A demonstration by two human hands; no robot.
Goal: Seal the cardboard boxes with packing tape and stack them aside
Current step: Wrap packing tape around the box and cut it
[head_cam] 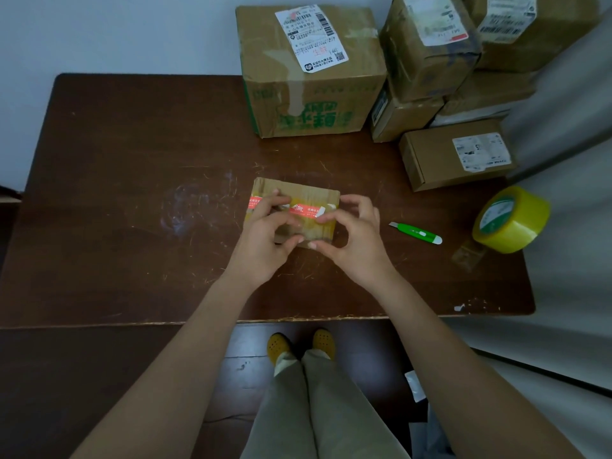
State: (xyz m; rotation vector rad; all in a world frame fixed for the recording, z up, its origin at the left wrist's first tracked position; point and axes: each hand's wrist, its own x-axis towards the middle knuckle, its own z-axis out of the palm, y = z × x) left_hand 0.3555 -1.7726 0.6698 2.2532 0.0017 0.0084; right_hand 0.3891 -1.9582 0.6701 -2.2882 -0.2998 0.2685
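Your small cardboard box (298,207) lies flat near the middle of the dark table (132,193), its long axis running left to right, an orange-red label strip across the top. Your left hand (265,236) curls over its left half, fingertips on the top and thumb at the near edge; your right hand (351,233) pinches at the near right corner, fingers bent. Bare tabletop stretches wide to your left and between the box and the near table edge. To the right lie a green utility knife (415,232), pointing left and away, and a yellow tape roll (510,220) at the right edge. Stacked boxes (430,61) crowd the far right corner.
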